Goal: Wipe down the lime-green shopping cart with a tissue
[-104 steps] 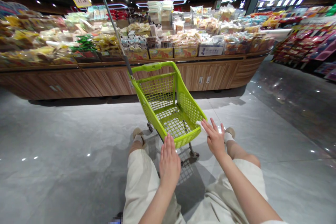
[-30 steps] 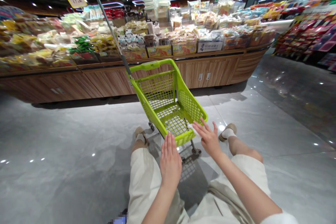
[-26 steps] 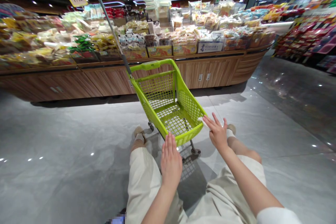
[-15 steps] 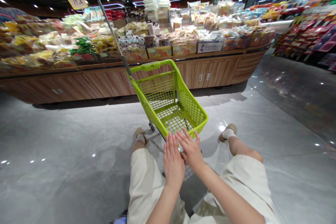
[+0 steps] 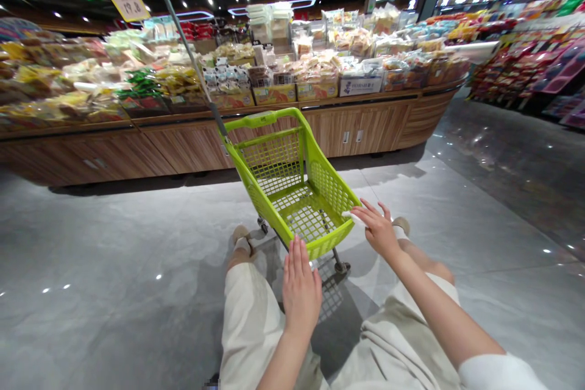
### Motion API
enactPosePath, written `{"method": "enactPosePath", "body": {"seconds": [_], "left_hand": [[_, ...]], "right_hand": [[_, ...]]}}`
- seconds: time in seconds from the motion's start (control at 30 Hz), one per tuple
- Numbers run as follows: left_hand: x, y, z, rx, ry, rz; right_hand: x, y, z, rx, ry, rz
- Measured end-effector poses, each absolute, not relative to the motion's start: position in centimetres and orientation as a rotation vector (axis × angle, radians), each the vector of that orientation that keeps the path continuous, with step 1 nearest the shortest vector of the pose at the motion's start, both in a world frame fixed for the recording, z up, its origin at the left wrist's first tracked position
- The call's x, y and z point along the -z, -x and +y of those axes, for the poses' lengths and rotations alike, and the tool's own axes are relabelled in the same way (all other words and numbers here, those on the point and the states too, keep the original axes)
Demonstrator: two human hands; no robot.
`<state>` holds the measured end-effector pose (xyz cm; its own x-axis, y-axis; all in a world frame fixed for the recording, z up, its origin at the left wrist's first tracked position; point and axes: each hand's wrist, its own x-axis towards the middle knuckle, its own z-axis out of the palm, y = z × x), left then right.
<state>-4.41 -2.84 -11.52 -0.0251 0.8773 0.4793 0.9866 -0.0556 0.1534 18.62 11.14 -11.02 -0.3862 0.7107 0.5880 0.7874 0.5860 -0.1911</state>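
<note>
A lime-green plastic shopping cart (image 5: 320, 192) stands on the floor between my legs, its basket empty and a grey pull handle (image 5: 183, 42) rising to the upper left. My left hand (image 5: 300, 289) lies flat with fingers stretched against the cart's near rim. At the cart's right rim, my right hand (image 5: 377, 228) presses a small white cloth (image 5: 353, 217) against the plastic with extended fingers. I sit on the floor in cream trousers, and my feet in beige shoes rest on either side of the cart.
A long wooden display counter (image 5: 192, 146) with packaged snacks runs across the back. A yellow price sign (image 5: 128, 5) hangs at the upper left. Red shelves (image 5: 525, 67) stand at the far right. Grey polished floor (image 5: 91, 268) surrounds me.
My right hand with the white cloth has slid from the cart's near rim beside my left hand out to the right rim. My left hand has stayed on the near rim.
</note>
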Motion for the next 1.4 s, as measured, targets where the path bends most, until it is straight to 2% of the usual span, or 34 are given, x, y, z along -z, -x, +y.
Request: {"method": "enactPosePath", "body": {"seconds": [0.37, 0.63, 0.7, 0.87, 1.1, 1.2, 1.3, 1.4], "left_hand": [[13.1, 9.6, -5.2, 0.924, 1.843, -2.106], [12.6, 16.6, -2.5, 1.268, 1.704, -2.189], [13.0, 18.2, -1.4, 1.419, 1.73, -2.148], [14.2, 21.1, 1.7, 1.498, 1.775, -2.136], [12.8, 19.6, 4.8, 1.577, 1.71, -2.129], [10.9, 14.9, 2.6, 1.529, 1.776, -2.036], [9.9, 9.2, -0.8, 1.1, 2.176, -1.891], [9.9, 5.0, -3.0, 0.859, 2.264, -1.832]], "right_hand": [[9.8, -13.5, 2.2, -0.107, 1.06, -2.144], [8.2, -7.4, -2.2, -0.286, 0.902, -2.402], [8.3, -6.7, -2.2, -0.237, 0.793, -2.493], [8.5, -7.6, 0.7, 0.024, 0.646, -2.514], [7.4, -12.9, 8.7, 0.16, 0.98, -2.368], [7.6, -13.9, 9.6, 0.143, 1.022, -2.361], [7.8, -14.1, 9.1, 0.124, 1.088, -2.327], [7.8, -14.4, 8.8, 0.093, 1.162, -2.283]]}}
